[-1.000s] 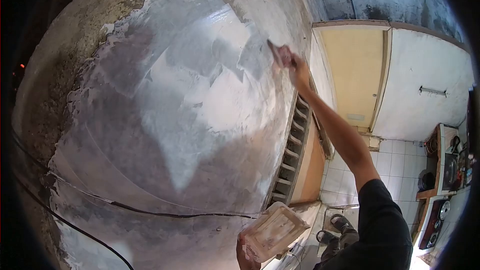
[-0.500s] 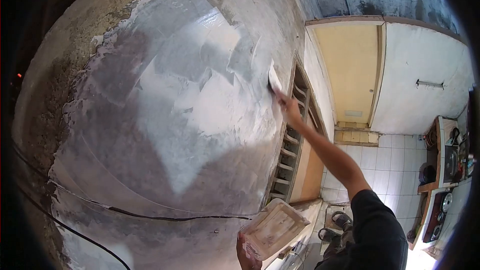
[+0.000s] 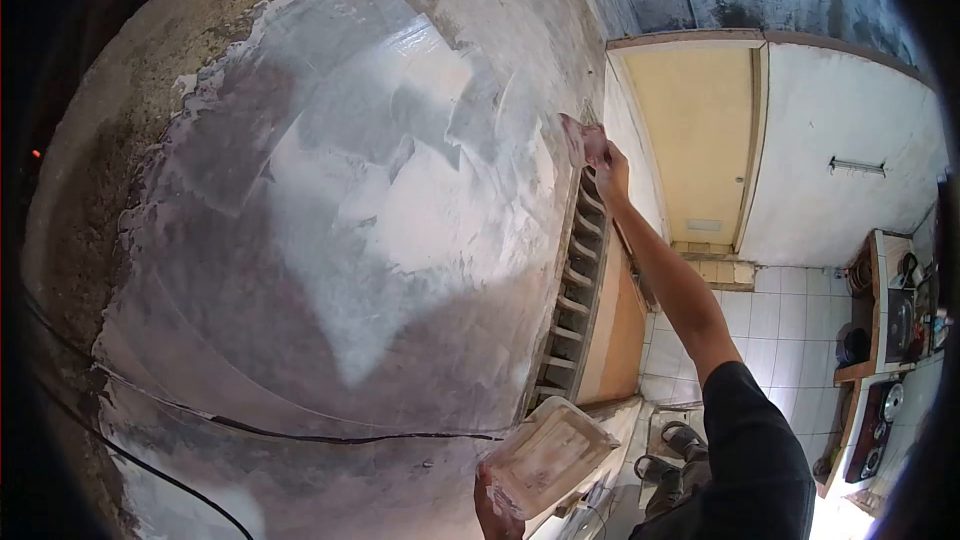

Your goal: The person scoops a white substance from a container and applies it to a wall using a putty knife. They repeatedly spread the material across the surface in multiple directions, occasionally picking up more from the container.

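My right hand grips a putty knife, its blade against the wall just above the end of a slatted vent opening. The blade looks pinkish and smeared. At the bottom of the view my left hand holds a shallow rectangular plastic tub by its edge, with whitish paste on the tub and on the fingers. Pale filler in overlapping strokes covers much of the grey wall; one patch near the top shines wet.
A dark cable runs along the wall's lower left, and a dark crack crosses it. A yellow door stands to the right. Beyond the tiled floor are a counter and a stove. Sandalled feet show below.
My right hand has carried the putty knife up and to the right, from beside the vent to its upper end, turning the blade. My left hand and the tub have stayed put.
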Action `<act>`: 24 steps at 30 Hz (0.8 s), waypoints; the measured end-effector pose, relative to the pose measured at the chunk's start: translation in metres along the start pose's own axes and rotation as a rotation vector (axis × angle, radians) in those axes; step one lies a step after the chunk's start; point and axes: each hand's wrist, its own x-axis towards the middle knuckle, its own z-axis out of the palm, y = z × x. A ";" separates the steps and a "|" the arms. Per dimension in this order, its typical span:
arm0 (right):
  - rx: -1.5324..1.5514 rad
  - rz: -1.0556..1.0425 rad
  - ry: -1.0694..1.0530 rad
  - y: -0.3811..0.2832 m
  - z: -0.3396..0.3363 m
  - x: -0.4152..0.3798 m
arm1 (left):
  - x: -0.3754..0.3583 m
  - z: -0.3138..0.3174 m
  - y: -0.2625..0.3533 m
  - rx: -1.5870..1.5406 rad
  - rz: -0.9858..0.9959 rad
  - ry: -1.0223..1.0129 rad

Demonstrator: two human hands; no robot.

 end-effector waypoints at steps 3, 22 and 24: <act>-0.043 -0.122 -0.034 -0.016 0.021 -0.019 | -0.005 -0.001 0.006 0.022 0.040 0.015; -0.159 -0.172 -0.104 -0.042 0.037 -0.120 | 0.004 0.050 0.010 0.040 0.065 -0.026; -0.197 -0.102 -0.192 -0.059 0.042 -0.157 | 0.006 0.056 0.010 0.005 0.046 -0.007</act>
